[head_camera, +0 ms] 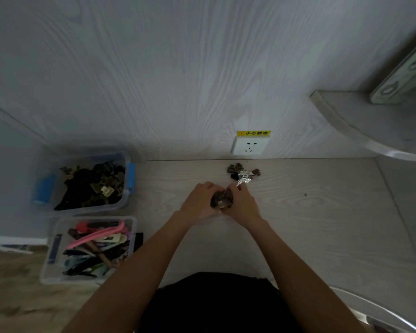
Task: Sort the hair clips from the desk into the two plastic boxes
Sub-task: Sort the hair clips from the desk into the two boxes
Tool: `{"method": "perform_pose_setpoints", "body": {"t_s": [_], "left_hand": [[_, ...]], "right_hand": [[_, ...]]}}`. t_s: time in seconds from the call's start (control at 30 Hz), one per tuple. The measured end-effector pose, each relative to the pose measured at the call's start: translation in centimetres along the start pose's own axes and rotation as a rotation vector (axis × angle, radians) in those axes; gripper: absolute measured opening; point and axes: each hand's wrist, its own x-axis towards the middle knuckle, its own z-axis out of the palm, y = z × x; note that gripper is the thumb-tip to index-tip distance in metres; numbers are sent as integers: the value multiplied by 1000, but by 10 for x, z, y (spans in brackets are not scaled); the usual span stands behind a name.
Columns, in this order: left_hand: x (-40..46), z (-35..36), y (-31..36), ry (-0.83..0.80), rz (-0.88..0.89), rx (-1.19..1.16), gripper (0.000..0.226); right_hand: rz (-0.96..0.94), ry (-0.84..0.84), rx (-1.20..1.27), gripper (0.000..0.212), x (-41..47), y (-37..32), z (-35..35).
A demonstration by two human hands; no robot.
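Brown claw clips (222,200) sit bunched between both hands at mid-desk; we see the left hand (200,200) and right hand (241,204) curled around that bunch from either side, fingers closed on it, wrists touching the desk (322,212). Far of the hands, near the wall, a small leftover pile (243,174) stays on the desk: a few brown clips, one black, and a shiny silver clip (244,180) just beside the right hand's fingertips. Left of the desk we have two clear plastic boxes. Far box (65,210) with blue latches holds dark brown, black and olive claw clips plus one cream one. Near box (46,267) holds long flat clips, pink, cream, teal, brown, black. Wall socket (249,145) with a yellow warning label (253,133) sits on the wood-grain wall right behind the leftover pile. We can't tell how many clips are in the held bunch.
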Motion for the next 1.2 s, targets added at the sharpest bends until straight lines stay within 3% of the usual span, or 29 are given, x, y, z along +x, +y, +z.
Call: {"method": "perform_pose_setpoints", "body": {"t_s": [0.17,0.37,0.53,0.67,0.93,1.07,1.2], "left_hand": [[-3,1,-2,46,-11,-59,39],[-24,3,-3,44,-85,-198,36],[-36,9,-5,47,-32,-43,40],[-49,13,-11,78,-45,-160,25],[-84,-49,-22,260,58,-300,27],[-115,-108,-45,431,37,-283,25],[-153,-153,-95,632,-173,-226,28]], "right_hand": [[-71,47,85,43,-8,3,0],[-77,61,66,32,-22,1,7],[-61,91,-3,28,-30,-11,16],[-7,163,188,22,-43,-11,30],[-120,230,543,15,-63,-68,6],[-260,76,658,15,-50,-138,-10],[-302,-171,659,15,-20,-212,4]]}}
